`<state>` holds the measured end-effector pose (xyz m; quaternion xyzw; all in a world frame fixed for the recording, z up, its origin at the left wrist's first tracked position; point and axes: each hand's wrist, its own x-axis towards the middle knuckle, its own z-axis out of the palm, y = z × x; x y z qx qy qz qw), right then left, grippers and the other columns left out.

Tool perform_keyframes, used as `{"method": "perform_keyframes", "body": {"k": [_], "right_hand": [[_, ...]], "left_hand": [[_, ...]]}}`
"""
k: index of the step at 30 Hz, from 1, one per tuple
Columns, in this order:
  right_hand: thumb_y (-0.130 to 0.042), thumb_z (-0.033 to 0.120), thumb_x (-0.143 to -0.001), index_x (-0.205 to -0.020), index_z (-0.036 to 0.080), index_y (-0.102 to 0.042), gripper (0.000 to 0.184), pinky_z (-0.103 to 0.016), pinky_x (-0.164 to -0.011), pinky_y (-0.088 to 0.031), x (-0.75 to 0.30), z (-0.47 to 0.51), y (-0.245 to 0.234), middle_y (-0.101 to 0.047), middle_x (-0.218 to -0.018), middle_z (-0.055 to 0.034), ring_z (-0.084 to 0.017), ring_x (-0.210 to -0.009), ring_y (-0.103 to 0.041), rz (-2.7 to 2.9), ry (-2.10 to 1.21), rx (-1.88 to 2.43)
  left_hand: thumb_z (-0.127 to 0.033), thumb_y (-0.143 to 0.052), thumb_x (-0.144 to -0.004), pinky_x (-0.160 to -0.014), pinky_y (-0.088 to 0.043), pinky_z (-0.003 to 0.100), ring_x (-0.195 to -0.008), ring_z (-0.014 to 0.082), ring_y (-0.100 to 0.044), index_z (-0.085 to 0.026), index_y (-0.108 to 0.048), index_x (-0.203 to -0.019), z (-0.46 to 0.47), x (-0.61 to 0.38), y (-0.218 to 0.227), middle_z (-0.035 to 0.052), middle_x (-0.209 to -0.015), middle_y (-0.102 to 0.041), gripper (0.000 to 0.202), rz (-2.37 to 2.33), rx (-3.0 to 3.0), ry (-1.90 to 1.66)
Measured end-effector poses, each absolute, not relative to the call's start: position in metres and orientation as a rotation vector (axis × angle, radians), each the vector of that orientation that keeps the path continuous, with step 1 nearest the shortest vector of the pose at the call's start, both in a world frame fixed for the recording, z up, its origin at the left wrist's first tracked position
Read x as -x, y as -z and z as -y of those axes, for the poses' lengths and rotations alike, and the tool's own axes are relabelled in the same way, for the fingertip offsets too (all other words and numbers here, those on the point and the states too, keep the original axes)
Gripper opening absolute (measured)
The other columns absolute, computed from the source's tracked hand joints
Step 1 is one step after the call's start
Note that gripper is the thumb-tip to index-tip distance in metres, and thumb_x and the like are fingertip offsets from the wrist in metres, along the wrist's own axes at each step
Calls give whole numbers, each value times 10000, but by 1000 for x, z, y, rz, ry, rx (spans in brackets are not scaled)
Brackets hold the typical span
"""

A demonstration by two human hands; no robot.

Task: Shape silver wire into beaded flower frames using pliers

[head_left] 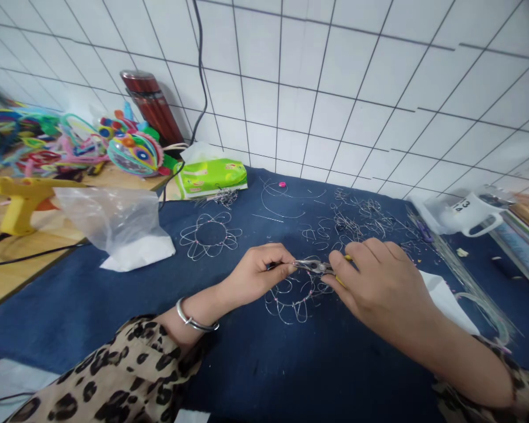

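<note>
Beaded silver wire flower (291,302) lay on dark blue cloth (291,370), under yellow-handled metal pliers (312,267); second looped wire flower (210,235) behind-left. Clear plastic bag (114,220) left, green tissue pack (211,176) behind, white mug (471,214) far right.

Back: a white tiled wall (379,88) with dark grid lines is filling the view (a black cable (199,70) is hanging down it).
Worktop: a dark blue cloth (92,311) is covering it.
Left side: a pale wooden tabletop (9,276) is showing beside the cloth.
Light: it is falling evenly.
</note>
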<state>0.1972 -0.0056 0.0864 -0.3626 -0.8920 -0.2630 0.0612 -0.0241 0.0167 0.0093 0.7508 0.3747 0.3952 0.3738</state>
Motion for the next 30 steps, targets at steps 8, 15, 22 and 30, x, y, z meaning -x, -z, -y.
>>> {"method": "perform_keyframes", "body": {"k": [8,15,22,30], "right_hand": [[-478,411,-877,-859,198,-616,254,-284,-559,-235,-207,-2,-78,-558,-661,-20,-140,-615,-460,2700,587,1101],[-477,390,-881,-967,188,-604,254,-308,-619,-282,-202,-6,-76,-600,-770,-44,-165,-691,-480,2719,642,977],[-480,446,-868,-989,191,-597,306,-312,-668,-309,-202,-11,-76,-597,-839,-55,-183,-759,-484,2767,483,1029],[-503,408,-859,-968,186,-587,262,-326,-701,-295,-206,-7,-87,-586,-855,-70,-195,-782,-466,2809,547,1057]], "left_hand": [[-217,-546,-838,-598,-396,227,-629,101,-495,-139,-603,-711,-18,23,-10,11,-688,-548,159,-923,-1939,-917],[-270,-559,-828,-530,-359,204,-561,72,-421,-128,-572,-688,-20,24,-10,-25,-653,-466,200,-884,-1728,-768],[-256,-582,-816,-552,-373,210,-596,78,-445,-129,-601,-751,-22,25,-6,-13,-695,-506,144,-830,-1643,-833],[-278,-581,-827,-535,-390,207,-563,68,-472,-117,-619,-795,-21,27,-4,4,-712,-540,169,-848,-1589,-822]]}}
